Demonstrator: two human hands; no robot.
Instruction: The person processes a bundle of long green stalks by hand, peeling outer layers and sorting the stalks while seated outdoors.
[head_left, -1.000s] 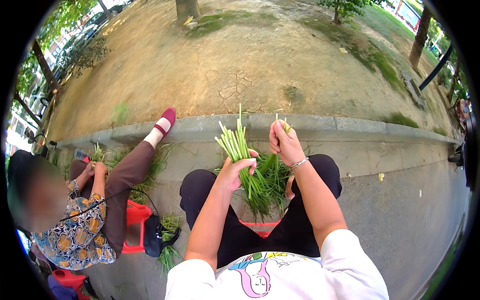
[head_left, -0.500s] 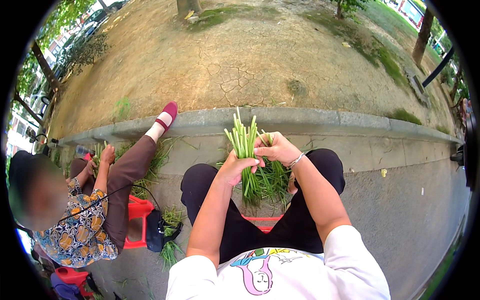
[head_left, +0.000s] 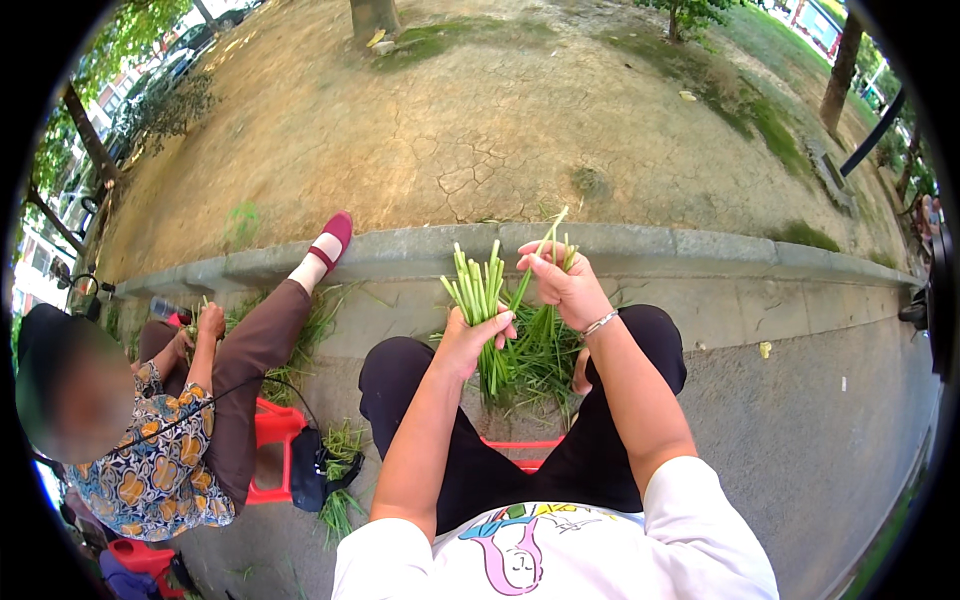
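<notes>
My left hand (head_left: pixel 470 340) is wrapped round an upright bundle of long green stalks (head_left: pixel 478 284). Their thick pale ends point up and away from me, and thin leafy ends hang below the fist. To its right, my right hand (head_left: pixel 572 292) pinches a few single stalks (head_left: pixel 550 238), apart from the bundle's tops. One of them tilts up past the fingertips. Beneath both hands, between my knees, lies a loose heap of green leafy stalks (head_left: pixel 545 352). The exact kind of plant I cannot tell.
At left a seated person (head_left: pixel 160 440) handles similar stalks, one leg stretched toward the kerb (head_left: pixel 400 250). A red stool (head_left: pixel 272 425), a dark bag (head_left: pixel 310 470) and scattered greens (head_left: pixel 340 510) lie between us. Bare cracked earth (head_left: pixel 470 130) spreads beyond the kerb.
My right hand has moved right and slightly up, away from the bundle, with a few stalks in its fingers. The left hand keeps its grip, and the bundle sits a little lower.
</notes>
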